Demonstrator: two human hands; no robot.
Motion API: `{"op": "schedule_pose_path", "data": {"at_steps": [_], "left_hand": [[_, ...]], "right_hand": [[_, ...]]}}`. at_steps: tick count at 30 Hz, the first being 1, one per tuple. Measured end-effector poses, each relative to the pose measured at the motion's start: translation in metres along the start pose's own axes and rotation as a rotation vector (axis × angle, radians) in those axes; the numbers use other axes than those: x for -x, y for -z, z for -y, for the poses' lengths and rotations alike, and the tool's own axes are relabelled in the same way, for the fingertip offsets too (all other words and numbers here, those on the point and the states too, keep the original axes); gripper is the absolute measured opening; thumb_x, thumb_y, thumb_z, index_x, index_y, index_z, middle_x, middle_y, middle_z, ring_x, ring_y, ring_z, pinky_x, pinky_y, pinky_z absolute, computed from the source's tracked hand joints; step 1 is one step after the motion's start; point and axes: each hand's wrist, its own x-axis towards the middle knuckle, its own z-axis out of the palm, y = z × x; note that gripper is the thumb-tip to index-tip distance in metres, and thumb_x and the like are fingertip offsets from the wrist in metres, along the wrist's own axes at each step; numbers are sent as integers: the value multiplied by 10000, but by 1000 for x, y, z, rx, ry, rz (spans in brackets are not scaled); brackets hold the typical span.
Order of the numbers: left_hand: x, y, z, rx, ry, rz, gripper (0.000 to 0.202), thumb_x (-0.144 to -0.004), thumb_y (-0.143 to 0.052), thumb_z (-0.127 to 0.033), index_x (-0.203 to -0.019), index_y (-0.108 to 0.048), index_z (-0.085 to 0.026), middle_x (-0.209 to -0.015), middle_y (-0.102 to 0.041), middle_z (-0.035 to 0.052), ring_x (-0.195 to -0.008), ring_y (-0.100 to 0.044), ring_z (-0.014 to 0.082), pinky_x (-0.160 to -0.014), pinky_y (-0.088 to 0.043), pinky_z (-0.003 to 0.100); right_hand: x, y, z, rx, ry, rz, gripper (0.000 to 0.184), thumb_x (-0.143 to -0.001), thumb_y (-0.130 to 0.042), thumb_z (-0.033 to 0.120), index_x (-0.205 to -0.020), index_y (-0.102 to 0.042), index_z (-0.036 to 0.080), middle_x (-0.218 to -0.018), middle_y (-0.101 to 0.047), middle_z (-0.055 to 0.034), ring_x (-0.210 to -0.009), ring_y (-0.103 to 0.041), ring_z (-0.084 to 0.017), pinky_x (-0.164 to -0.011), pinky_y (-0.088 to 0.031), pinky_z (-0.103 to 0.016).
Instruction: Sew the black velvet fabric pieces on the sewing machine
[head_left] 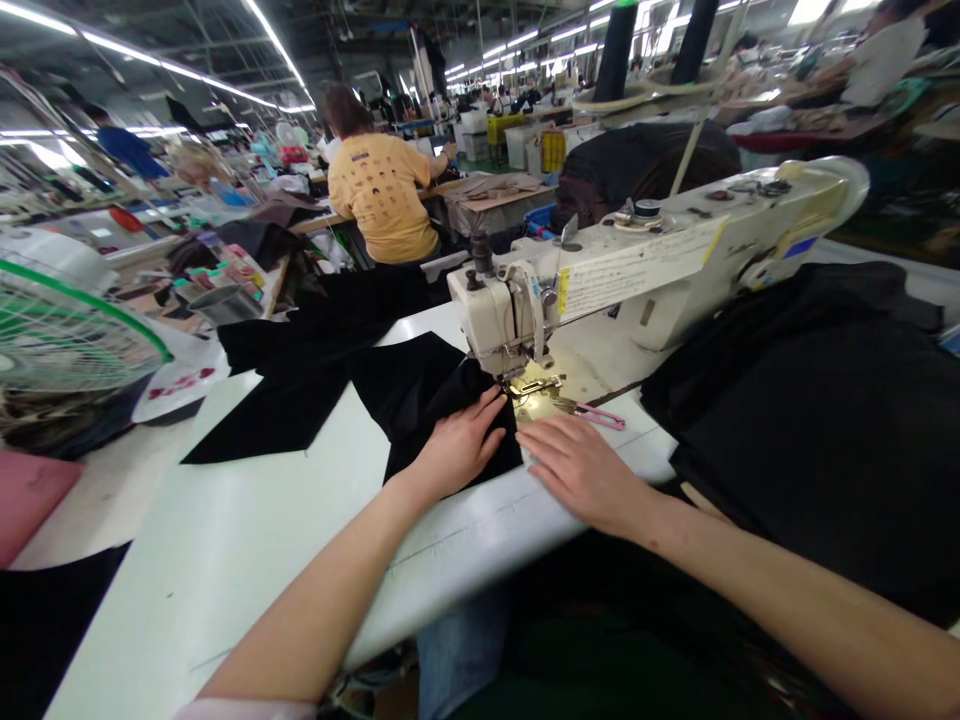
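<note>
the nearer left hand (pixel 463 440) rests spread fingers on black cloth (pixel 409 385) stretching leftward from them; right hand (pixel 583 472), fingers together, lies beside its edge.

Matt black cloth (pixel 420 390) is lying on a smooth, glossy white tabletop (pixel 247 540).
The cloth is looking soft and lightly creased, while the tabletop is throwing back pale reflections along its rounded front edge. The sewing machine (pixel 487 325) is showing a smooth painted casing with a low sheen, and a bare metal guide (pixel 538 385) is gleaming beside the needle. A paper-looking strip (pixel 637 275) is covering part of the machine's arm. Snips (pixel 604 413) are pairing metal blades with pink, plastic-looking handles. Thread cones (pixel 616 55) are appearing matt and fibrous; a garment-cloth pile (pixel 817 420) is staying dull and wrinkled. The fan guard (pixel 97 300) is combining thin wires with a shiny green rim.
</note>
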Motion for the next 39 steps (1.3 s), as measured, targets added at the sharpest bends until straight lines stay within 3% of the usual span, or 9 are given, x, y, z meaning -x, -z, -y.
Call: {"op": "schedule_pose_path", "data": {"at_steps": [5, 8, 13, 19, 24, 28, 32, 35, 39], "left_hand": [[0, 3, -19, -241, 169, 74, 525, -986, -414, -295, -1505, -398, -219, -1583, -398, 93, -1185, -611, 292, -890, -562, 431], [0, 7, -22, -326, 233, 34, 519, -979, -429, -328, -1488, -429, -226, -1471, -502, 108, -1196, -558, 320, -805, -565, 410], [-2, 10, -8, -360, 211, -52, 519, -959, -482, -425, -1432, -497, -209, -1289, -577, 130, -1138, -527, 334, -843, -523, 442], [-28, 18, 19, -198, 231, -1, 535, -926, -535, -515, -1367, -548, -212, -1201, -587, 160, -1052, -597, 336, -784, -531, 410], [-39, 21, 32, -169, 328, -57, 843, -821, -590, -702, -1424, -471, -124, -1199, -583, 191, -1051, -641, 348, -834, -538, 414], [-12, 20, 16, -178, 357, -109, 871, -831, -617, -660, -1479, -403, -120, -1325, -562, 207, -1160, -603, 338, -911, -530, 414], [34, 13, 5, -298, 328, -166, 1125, -620, -750, -747, -1498, -401, -136, -1559, -379, 241, -1412, -365, 438, -1110, -368, 590], [54, 14, 23, -424, 425, -240, 1115, -652, -744, -726, -1526, -370, -145, -1610, -281, 244, -1482, -227, 463, -1158, -206, 683], [53, 30, 77, -518, 597, -291, 1095, -698, -736, -688, -1566, -296, -187, -1646, -185, 223, -1511, -125, 458, -1164, -126, 699]], "right_hand": [[5, -13, 25, -34, 25, 38, 354, -1010, -487, 236, -1326, -587, 112, -1369, -628, -135, -1258, -545, -267, -1124, -368, -504], [8, -14, 26, -70, 70, 21, 347, -1009, -469, 195, -1325, -593, 120, -1349, -645, -128, -1236, -565, -248, -1127, -371, -503], [9, -13, 25, -115, 115, -22, 358, -994, -480, 158, -1334, -592, 157, -1321, -667, -105, -1217, -586, -245, -1109, -400, -525], [8, -16, 25, -131, 132, -31, 372, -993, -465, 139, -1342, -591, 170, -1300, -680, -113, -1199, -605, -242, -1091, -440, -536], [6, -16, 23, -127, 152, -42, 385, -993, -448, 138, -1350, -588, 172, -1290, -686, -115, -1161, -629, -261, -1035, -497, -535], [8, -18, 22, -126, 156, -83, 377, -994, -437, 153, -1336, -595, 158, -1301, -677, -121, -1159, -631, -272, -994, -537, -502], [13, -25, 21, -107, 187, -143, 363, -1003, -415, 162, -1305, -616, 163, -1275, -691, -110, -1132, -651, -262, -968, -557, -470], [14, -30, 18, -76, 235, -189, 343, -999, -417, 174, -1252, -648, 162, -1231, -715, -105, -1094, -677, -257, -930, -578, -436], [12, -33, 9, -7, 340, -256, 309, -985, -447, 213, -1164, -693, 158, -1178, -743, -101, -1019, -719, -251, -851, -604, -387]]}}
